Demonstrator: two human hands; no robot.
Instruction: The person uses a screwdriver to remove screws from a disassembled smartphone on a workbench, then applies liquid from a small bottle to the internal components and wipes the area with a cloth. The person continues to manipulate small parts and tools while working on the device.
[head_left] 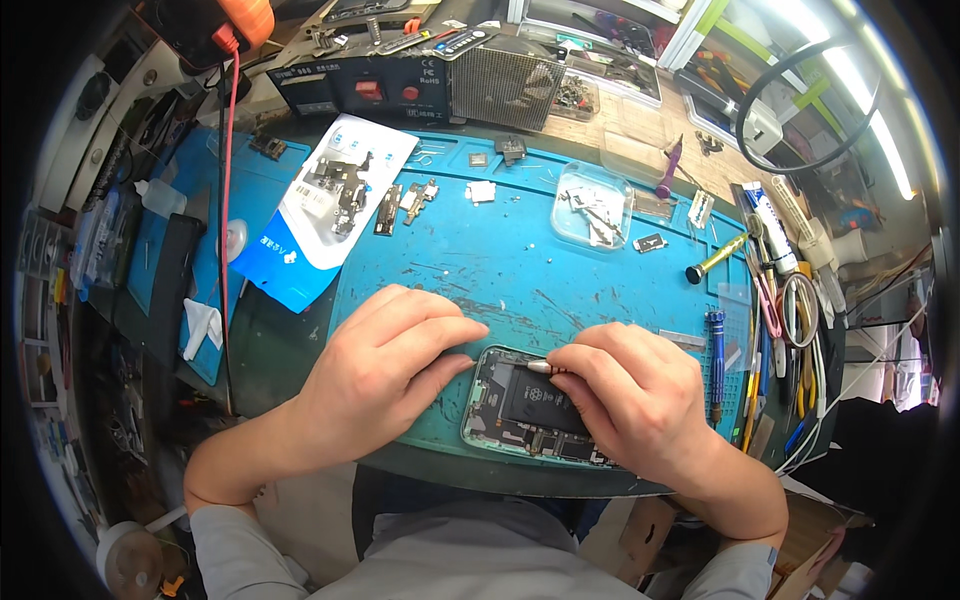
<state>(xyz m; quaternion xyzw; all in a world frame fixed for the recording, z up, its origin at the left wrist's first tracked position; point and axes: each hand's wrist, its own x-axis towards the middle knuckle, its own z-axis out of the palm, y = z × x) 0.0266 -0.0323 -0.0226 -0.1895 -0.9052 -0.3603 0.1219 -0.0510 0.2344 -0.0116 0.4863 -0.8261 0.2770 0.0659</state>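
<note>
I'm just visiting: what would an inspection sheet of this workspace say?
Surface: blue mat, dark scuff marks.
Job's things: opened phone, black battery showing; silver item, kind unclear.
Clutter: circuit boards on a white-and-blue packet; clear tray of small parts; blue screwdriver.
Left hand: grip open beside the phone; nothing seen in it.
Right hand: grip pinching the silver item over the phone.
Cables: red cable and black cable down the left side.
Surroundings: black device with red controls at the back; light strip upper right.
</note>
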